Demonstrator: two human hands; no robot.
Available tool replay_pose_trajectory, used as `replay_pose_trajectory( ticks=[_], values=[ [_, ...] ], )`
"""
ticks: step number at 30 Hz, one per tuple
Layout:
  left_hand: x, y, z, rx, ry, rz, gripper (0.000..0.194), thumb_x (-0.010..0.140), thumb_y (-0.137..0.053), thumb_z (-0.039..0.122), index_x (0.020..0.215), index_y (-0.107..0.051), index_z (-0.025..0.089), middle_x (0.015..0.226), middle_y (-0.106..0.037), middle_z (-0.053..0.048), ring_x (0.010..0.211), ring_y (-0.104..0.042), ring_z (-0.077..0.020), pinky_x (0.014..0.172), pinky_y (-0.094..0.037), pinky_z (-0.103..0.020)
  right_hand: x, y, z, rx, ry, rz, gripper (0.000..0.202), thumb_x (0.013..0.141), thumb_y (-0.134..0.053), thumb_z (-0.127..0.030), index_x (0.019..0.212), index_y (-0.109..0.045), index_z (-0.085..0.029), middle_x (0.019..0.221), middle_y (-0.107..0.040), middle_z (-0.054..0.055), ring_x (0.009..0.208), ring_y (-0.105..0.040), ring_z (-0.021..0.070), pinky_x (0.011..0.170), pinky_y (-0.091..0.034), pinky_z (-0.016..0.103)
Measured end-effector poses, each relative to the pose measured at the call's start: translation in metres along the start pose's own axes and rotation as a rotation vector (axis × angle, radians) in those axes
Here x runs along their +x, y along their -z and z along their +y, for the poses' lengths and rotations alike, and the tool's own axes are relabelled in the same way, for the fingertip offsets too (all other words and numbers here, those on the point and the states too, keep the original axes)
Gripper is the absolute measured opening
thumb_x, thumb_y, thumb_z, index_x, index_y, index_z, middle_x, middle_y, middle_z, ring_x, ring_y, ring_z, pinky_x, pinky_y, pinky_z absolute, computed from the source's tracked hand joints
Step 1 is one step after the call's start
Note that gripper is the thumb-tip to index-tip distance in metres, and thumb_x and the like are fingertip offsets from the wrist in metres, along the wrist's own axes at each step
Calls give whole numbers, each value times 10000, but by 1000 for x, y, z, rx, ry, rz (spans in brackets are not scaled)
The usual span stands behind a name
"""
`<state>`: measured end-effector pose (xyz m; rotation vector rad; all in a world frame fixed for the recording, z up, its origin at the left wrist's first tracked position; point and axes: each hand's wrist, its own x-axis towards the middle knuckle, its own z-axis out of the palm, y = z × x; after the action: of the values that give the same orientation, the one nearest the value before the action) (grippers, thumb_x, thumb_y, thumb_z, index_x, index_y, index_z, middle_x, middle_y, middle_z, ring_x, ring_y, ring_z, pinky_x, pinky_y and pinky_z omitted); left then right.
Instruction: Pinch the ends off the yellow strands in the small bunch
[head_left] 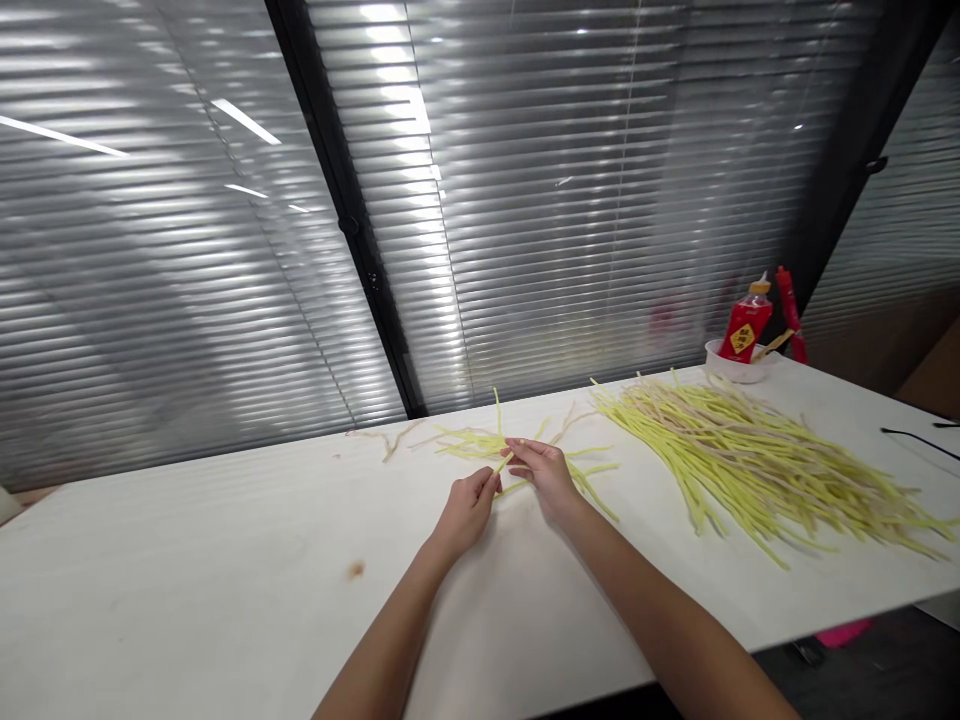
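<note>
Over the middle of the white table (225,560), my left hand (466,508) is closed in a pinch on a thin yellow pipe cleaner (504,463). Just to the right and slightly farther away, the fingertips of my right hand (546,472) pinch the same pipe cleaner. Several loose yellow pipe cleaners (472,440) spread out behind and beside my hands, some partly hidden by them. A few bent beige pipe cleaners (388,443) lie to the left near the window. A large pile of yellow and beige pipe cleaners (750,450) rests to the right.
A white bowl (731,369) at the back right holds a red bottle (745,325) with an orange cap. A red tube-like object (790,312) stands beside it. Window blinds (540,220) rise behind the table. Dark thin glasses-like arms (919,441) lie at the right edge.
</note>
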<state>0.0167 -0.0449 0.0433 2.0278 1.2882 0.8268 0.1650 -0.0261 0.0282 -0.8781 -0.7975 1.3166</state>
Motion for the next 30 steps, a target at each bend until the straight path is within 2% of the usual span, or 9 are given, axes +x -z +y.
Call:
replay_pose_trajectory(
  ticks=[22, 26, 30],
  values=[
    [0, 2, 1, -105, 10, -31, 399, 871, -350, 478, 692, -545, 178, 562, -380, 33, 550, -345, -124, 532, -272, -236, 3, 1, -2, -88, 119, 29, 359, 672, -690, -504, 746, -730, -155, 760, -705, 76, 667, -621, 154, 645, -497, 274],
    [2, 0, -1, -219, 55, -58, 407, 859, -378, 505, 703, -553, 172, 529, -376, 46, 487, -330, -100, 485, -256, -225, 2, 0, -3, -146, 175, 54, 345, 693, -670, -500, 778, -731, -171, 767, -699, 58, 607, -595, 131, 616, -478, 266],
    [3, -1, -3, -416, 154, -65, 408, 834, -418, 550, 723, -523, 172, 488, -367, 65, 402, -319, -75, 417, -239, -211, 4, 2, -3, -180, 215, 89, 295, 665, -707, -452, 776, -721, -179, 685, -668, 22, 553, -548, 112, 577, -452, 255]
  ],
)
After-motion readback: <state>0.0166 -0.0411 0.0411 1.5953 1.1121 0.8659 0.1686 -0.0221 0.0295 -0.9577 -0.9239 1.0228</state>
